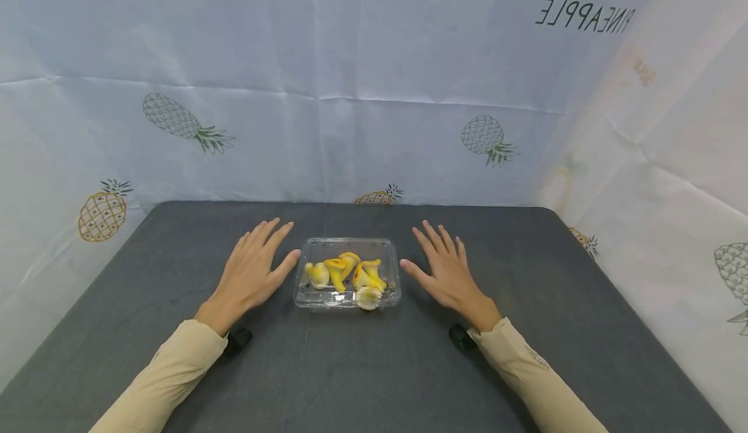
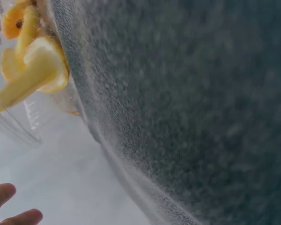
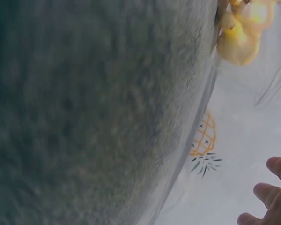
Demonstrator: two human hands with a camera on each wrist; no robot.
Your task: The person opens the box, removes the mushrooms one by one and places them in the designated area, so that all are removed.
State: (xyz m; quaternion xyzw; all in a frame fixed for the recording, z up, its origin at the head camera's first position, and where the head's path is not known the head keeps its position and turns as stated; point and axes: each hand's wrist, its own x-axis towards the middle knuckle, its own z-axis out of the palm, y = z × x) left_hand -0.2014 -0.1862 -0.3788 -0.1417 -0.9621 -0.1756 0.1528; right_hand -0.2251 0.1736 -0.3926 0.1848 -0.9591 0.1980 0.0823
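Observation:
Between the two hands, a clear plastic container (image 1: 310, 298) sits on the dark grey table. Inside it lie several yellow mushrooms (image 1: 337, 272) with pale stems or undersides; they also show in the left wrist view (image 2: 37, 70) and right wrist view (image 3: 239, 44). My left hand (image 1: 252, 268) is on the container's left, fingers spread and holding nothing, its thumb close to the rim. On the other side my right hand (image 1: 447, 271) has its fingers extended, nothing in it, the thumb just off the container's right edge. Only some fingertips show in each wrist view.
The table (image 1: 362, 381) has a dark cloth-like surface and rounded far corners. White fabric (image 1: 374, 141) printed with pineapples hangs behind it and along the sides. Dark devices (image 1: 236, 340) are strapped at both wrists, beneath beige sleeves.

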